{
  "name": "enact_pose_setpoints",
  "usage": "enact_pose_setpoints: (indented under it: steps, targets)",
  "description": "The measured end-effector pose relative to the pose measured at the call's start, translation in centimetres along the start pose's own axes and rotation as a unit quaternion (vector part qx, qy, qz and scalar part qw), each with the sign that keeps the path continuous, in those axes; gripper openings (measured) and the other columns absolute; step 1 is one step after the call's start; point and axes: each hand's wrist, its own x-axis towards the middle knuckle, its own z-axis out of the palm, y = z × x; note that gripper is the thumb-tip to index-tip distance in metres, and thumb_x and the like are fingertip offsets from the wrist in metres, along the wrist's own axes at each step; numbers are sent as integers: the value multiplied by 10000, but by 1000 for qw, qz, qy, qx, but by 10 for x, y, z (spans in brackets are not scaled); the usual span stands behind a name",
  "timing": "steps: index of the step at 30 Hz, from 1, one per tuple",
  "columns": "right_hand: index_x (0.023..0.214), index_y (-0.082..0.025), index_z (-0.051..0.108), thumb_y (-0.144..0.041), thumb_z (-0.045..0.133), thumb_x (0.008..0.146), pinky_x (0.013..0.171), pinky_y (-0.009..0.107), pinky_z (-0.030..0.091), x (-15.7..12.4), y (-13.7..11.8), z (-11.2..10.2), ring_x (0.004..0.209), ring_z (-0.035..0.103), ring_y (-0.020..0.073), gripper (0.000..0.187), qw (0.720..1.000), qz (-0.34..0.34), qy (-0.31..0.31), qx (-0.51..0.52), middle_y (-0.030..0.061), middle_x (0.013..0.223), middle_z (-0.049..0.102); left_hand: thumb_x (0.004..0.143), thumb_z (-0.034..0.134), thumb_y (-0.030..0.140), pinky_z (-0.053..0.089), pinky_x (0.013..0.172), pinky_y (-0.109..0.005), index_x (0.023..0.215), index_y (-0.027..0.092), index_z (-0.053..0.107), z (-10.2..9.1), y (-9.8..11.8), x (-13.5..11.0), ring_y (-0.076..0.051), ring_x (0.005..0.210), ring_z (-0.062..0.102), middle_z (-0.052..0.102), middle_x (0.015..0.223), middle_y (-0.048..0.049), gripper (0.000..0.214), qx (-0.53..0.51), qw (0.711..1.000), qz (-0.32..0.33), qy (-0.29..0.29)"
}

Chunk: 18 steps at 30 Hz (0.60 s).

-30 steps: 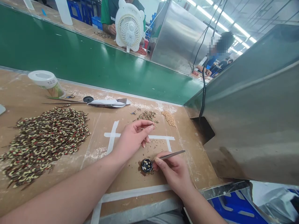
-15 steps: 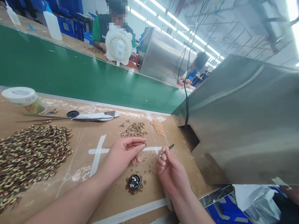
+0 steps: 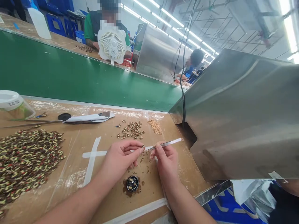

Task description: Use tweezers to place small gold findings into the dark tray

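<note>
My left hand [image 3: 126,155] pinches a small dark piece [image 3: 143,146] between thumb and fingertips; its exact kind is too small to tell. My right hand [image 3: 167,158] is closed on metal tweezers [image 3: 171,142], whose tips point left toward that piece, a little apart from it. Below both hands sits a small round black dish [image 3: 132,184] holding dark liquid and a few pale bits, with brown stains around it. Beyond my left hand lies a small heap of brown and cream pieces [image 3: 132,130]. To its right is a patch of tiny tan beads [image 3: 155,127].
A large pile of brown, cream and red pieces [image 3: 28,161] covers the table's left. Behind it are a lidded tub [image 3: 16,107], a black cap [image 3: 64,117] and a white wrapped bundle [image 3: 88,118]. A metal housing [image 3: 238,124] stands right; a green belt [image 3: 81,77] runs behind. Co-workers sit beyond.
My right hand has turned the tweezers so their tips point left and brought them closer to the left hand. The left hand keeps its pinch. The view has shifted slightly.
</note>
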Motion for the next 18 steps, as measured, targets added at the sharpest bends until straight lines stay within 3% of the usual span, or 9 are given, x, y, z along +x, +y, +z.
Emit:
enact_pose_setpoints:
  steps: [4, 8, 13, 18]
  targets:
    - [858, -176, 739, -484, 775, 918, 538, 263, 484, -3, -1, -3, 553, 606, 160, 316, 987, -19, -25, -155, 31, 647, 708, 813, 825, 387, 473, 443, -207, 999, 188, 743, -5, -3, 2, -109, 503, 589, 705, 698, -1, 285, -11, 999, 20, 39]
    - [794, -171, 739, -445, 709, 948, 597, 282, 485, -3, -1, -3, 627, 639, 184, 315, 965, -45, -55, -252, 61, 713, 746, 843, 813, 371, 462, 418, -193, 1006, 200, 683, -8, -4, 3, -101, 465, 567, 666, 649, 29, 270, -22, 998, 39, 49]
    - [772, -173, 734, -444, 674, 968, 605, 287, 468, -5, 0, -4, 646, 627, 187, 340, 954, -51, -66, -287, 55, 725, 728, 880, 777, 345, 442, 398, -182, 977, 208, 630, -8, -2, 3, -85, 441, 550, 679, 683, 25, 223, -26, 997, 57, 47]
    - [824, -176, 745, -464, 697, 965, 584, 285, 450, -6, 1, -7, 615, 600, 176, 324, 961, -41, -49, -269, 48, 713, 718, 879, 786, 347, 431, 390, -176, 989, 203, 632, -9, -3, 4, -73, 453, 565, 709, 772, 7, 237, -31, 997, 41, 49]
